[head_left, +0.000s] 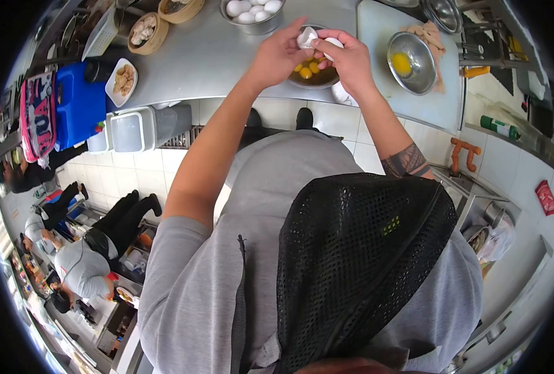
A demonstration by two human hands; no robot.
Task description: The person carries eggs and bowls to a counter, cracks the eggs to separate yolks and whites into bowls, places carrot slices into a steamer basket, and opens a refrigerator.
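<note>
Both of my hands are over a metal bowl (322, 81) that holds several yolks (305, 72) in clear egg white. My left hand (277, 55) is closed on one half of a cracked white eggshell (306, 38), its hollow side showing. In my right hand (350, 61) another white piece of eggshell (334, 46) is held between the fingers, and the thumb reaches to the first half. Just beyond the hands stands a bowl of whole white eggs (252, 14). Something white (342, 93) lies below my right wrist, partly hidden.
A steel bowl (411, 65) with a little yolk stands on a white cutting board (377, 37) at right, against a beige cloth (431, 36). At left are bamboo steamers (147, 34) and a white dish of food (122, 82). Co-workers (90, 265) stand at another counter.
</note>
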